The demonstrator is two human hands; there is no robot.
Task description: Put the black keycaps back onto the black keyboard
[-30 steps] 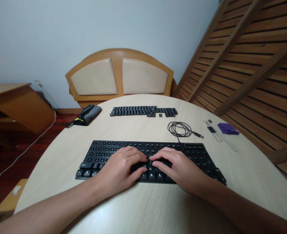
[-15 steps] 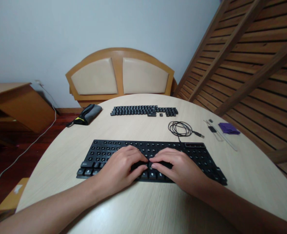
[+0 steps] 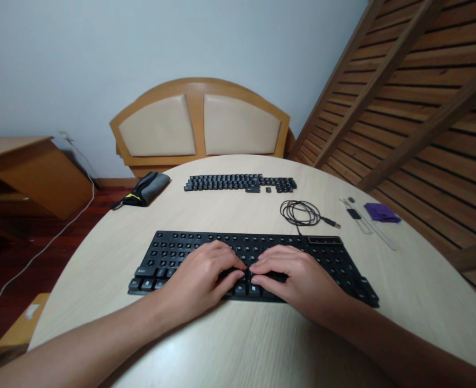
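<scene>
A black keyboard [image 3: 168, 246] lies on the table in front of me. Most of its upper positions show bare sockets; keycaps sit along the lower rows. Over the lower middle of the keyboard, my left hand [image 3: 209, 272] is bent into a pinch, thumb below the fingers. My right hand [image 3: 298, 275] mirrors it, also pinched. The fingertips of both hands nearly meet at one spot on the keyboard, and whatever is between them is too small and covered to make out.
Rows of loose black keycaps [image 3: 221, 182] lie farther back. A coiled USB cable [image 3: 300, 213] rests behind the keyboard. To the right are a wire tool [image 3: 354, 214], a thin white stick [image 3: 377, 231] and a purple cloth [image 3: 382, 212]. A dark grey pouch [image 3: 149, 188] is at left.
The hands stay at the same place on the keyboard, with only tiny finger shifts. The whole view has shifted very slightly.
</scene>
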